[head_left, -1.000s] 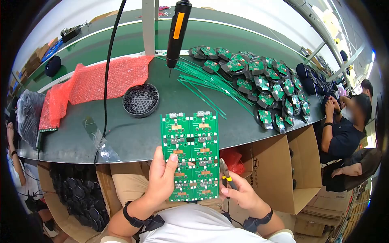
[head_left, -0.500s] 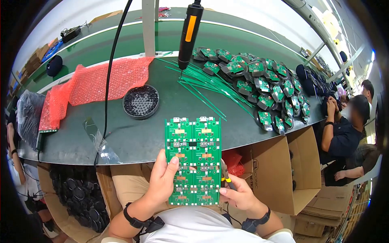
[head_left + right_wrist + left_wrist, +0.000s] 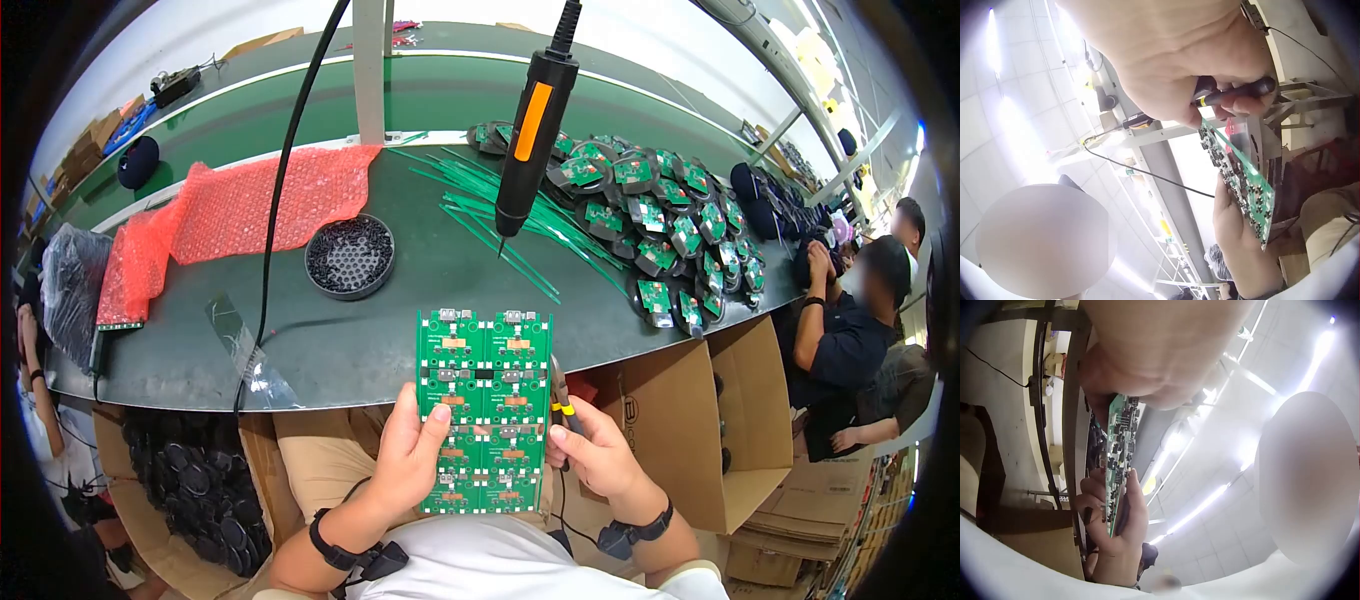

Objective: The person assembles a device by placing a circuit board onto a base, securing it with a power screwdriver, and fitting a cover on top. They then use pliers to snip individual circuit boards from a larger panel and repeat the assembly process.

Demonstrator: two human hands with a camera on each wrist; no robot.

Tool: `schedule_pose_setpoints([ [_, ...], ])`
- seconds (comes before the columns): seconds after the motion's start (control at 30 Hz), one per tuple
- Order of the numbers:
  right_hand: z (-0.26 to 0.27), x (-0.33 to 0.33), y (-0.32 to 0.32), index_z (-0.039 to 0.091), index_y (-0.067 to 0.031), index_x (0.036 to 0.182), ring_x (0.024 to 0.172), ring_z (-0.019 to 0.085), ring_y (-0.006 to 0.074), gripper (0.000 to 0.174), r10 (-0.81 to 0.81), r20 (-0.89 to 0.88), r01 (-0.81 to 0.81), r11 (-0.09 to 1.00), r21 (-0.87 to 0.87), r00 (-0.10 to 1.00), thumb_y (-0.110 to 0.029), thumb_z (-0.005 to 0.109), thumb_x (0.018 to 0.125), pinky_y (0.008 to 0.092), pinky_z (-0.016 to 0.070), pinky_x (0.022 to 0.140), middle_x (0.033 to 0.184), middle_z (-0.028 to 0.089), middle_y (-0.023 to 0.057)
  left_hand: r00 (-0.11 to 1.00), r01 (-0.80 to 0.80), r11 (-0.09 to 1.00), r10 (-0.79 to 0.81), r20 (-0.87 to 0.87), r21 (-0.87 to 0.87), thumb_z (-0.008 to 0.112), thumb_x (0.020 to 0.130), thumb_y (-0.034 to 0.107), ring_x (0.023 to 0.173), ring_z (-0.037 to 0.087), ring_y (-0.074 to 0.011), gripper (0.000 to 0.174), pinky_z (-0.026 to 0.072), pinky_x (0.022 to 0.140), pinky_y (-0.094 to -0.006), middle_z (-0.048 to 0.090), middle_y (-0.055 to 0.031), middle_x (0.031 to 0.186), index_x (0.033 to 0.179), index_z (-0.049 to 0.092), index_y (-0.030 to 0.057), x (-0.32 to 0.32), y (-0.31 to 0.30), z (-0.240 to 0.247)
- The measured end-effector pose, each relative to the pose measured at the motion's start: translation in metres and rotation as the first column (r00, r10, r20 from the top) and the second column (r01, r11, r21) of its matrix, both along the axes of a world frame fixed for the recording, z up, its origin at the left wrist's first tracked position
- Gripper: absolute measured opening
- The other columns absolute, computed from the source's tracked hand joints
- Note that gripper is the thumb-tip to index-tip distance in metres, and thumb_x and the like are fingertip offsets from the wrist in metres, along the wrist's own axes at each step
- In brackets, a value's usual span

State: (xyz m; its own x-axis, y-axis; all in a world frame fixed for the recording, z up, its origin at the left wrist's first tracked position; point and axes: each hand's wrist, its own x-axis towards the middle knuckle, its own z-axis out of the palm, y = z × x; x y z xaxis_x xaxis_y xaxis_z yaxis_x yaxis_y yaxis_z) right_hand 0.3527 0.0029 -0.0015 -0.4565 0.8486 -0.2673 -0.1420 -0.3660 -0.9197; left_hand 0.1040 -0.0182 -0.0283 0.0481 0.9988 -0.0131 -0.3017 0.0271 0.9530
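A green circuit board panel (image 3: 484, 400) is held upright over the lap, its component side toward the head view. The left hand (image 3: 408, 455) grips its left edge, thumb on the front face. At the panel's right edge, the right hand (image 3: 600, 455) holds pliers (image 3: 562, 400) with black and yellow handles, jaws upward beside the board. In the right wrist view the right hand (image 3: 1197, 69) curls round a plier handle (image 3: 1241, 92), close to the panel (image 3: 1241, 181). The left wrist view shows the panel (image 3: 1117, 456) edge-on between both hands.
A black and orange screwdriver (image 3: 535, 140) hangs above the table. Behind it lie green strips (image 3: 500, 215) and a pile of round black parts with boards (image 3: 650, 210). Left of these are a round tray of screws (image 3: 349, 256) and red bubble wrap (image 3: 270, 200). Cardboard boxes (image 3: 670, 430) stand below.
The panel and left hand have moved slightly right and down in the head view. The pliers stand higher beside the panel's edge. The hanging screwdriver has swung right and lower.
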Motion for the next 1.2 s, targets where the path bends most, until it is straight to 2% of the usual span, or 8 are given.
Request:
schedule_pose_setpoints([
  [0.17,-0.003,0.001,0.000,0.057,-0.0029,0.126,0.068,0.045,0.0059,0.023,0.008,0.012,-0.007,0.998,-0.057,1.000,-0.016,0.059,0.107,0.0252,0.0396,0.060,0.083,0.050,-0.0043,0.999,-0.028,0.999,0.028,-0.018,-0.033,0.040,0.115,0.028,0.103,0.062,-0.0111,0.032,0.0519,0.092,-0.0296,0.066,-0.0066,0.116,0.129,0.052,0.0016,-0.010,0.009,0.011],
  [0.37,0.000,-0.006,-0.003,0.053,-0.0040,0.126,0.071,0.037,0.0075,0.022,-0.003,-0.305,-0.067,0.974,-0.218,0.952,-0.012,0.055,0.106,0.0265,0.0339,0.061,0.088,0.047,-0.0020,0.995,-0.038,0.998,0.042,0.086,-0.046,0.036,0.116,0.028,0.111,0.062,-0.0115,0.037,0.0508,0.097,-0.0294,0.066,-0.0069,0.123,0.136,0.052,0.0014,-0.011,0.021,0.018],
  [0.47,-0.016,-0.002,-0.004,0.052,-0.0048,0.127,0.074,0.038,0.0089,0.022,0.026,-0.504,-0.178,0.951,-0.254,0.863,-0.014,0.054,0.107,0.0273,0.0350,0.063,0.090,0.046,-0.0006,0.985,-0.006,0.997,0.018,0.172,-0.074,0.036,0.115,0.027,0.114,0.063,-0.0123,0.038,0.0508,0.100,-0.0298,0.065,-0.0068,0.127,0.139,0.051,0.0017,-0.011,0.020,0.013],
  [0.87,-0.028,-0.009,-0.007,0.050,-0.0039,0.139,0.080,0.049,0.0147,0.043,0.041,-0.696,-0.288,0.927,-0.242,0.717,-0.024,0.061,0.103,0.0332,0.0415,0.067,0.093,0.053,0.0037,0.881,0.155,0.943,0.003,0.474,-0.295,0.036,0.115,0.030,0.120,0.064,-0.0189,0.042,0.0552,0.102,-0.0374,0.062,-0.0099,0.135,0.146,0.047,0.0039,-0.001,0.013,0.005],
  [0.97,0.012,-0.005,0.027,0.058,-0.0031,0.131,0.074,0.052,0.0094,0.037,0.005,-0.183,-0.027,0.993,-0.118,0.983,-0.019,0.066,0.099,0.0272,0.0404,0.060,0.084,0.053,0.0008,0.860,0.080,0.957,0.075,0.504,-0.279,0.036,0.115,0.029,0.116,0.067,-0.0208,0.040,0.0594,0.098,-0.0397,0.063,-0.0114,0.134,0.143,0.047,0.0034,-0.015,0.012,0.009],
  [1.03,0.035,0.003,0.078,0.062,-0.0041,0.128,0.069,0.048,0.0062,0.034,-0.015,0.069,0.017,0.999,-0.028,0.997,-0.018,0.069,0.097,0.0244,0.0369,0.056,0.078,0.053,-0.0017,0.864,-0.011,0.955,0.159,0.478,-0.298,0.036,0.115,0.029,0.113,0.069,-0.0215,0.038,0.0619,0.093,-0.0404,0.063,-0.0124,0.133,0.141,0.047,0.0035,-0.022,0.009,0.012],
  [1.1,0.064,0.000,0.137,0.064,-0.0016,0.127,0.073,0.056,0.0116,0.037,-0.043,0.470,-0.056,0.979,0.194,0.882,-0.017,0.069,0.094,0.0293,0.0461,0.062,0.080,0.062,0.0043,0.857,-0.014,0.961,0.155,0.492,-0.277,0.040,0.114,0.024,0.116,0.067,-0.0215,0.034,0.0603,0.096,-0.0405,0.063,-0.0123,0.133,0.141,0.047,0.0047,-0.024,0.008,0.010],
  [1.2,0.050,-0.010,0.238,0.065,0.0061,0.120,0.083,0.066,0.0220,0.041,-0.261,0.830,-0.439,0.750,0.495,0.492,-0.019,0.069,0.088,0.0361,0.0538,0.078,0.093,0.071,0.0152,0.907,-0.018,0.944,0.153,0.392,-0.329,0.047,0.109,0.010,0.122,0.064,-0.0214,0.036,0.0579,0.098,-0.0390,0.062,-0.0123,0.134,0.145,0.044,0.0064,-0.022,0.013,0.020],
])
